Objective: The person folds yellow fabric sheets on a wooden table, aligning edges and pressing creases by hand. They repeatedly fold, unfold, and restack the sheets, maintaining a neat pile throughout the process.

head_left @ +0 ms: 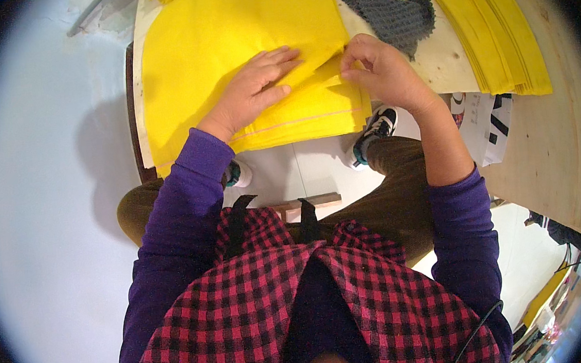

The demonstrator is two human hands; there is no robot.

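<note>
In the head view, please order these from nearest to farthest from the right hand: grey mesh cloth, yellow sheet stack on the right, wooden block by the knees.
1. Grey mesh cloth, just beyond the right hand.
2. Yellow sheet stack, farther right on the table.
3. Wooden block, below, near the knees.

Left hand flat on a spread cloth sheet, itself atop a folded pile of such sheets at the near edge of a wooden table. Right hand just right of the left, pinching that sheet's corner. Behind the right hand, a mesh scrap on the table. Farther right, a second stack of sheets. Below the table edge, two shoes on the floor.
</note>
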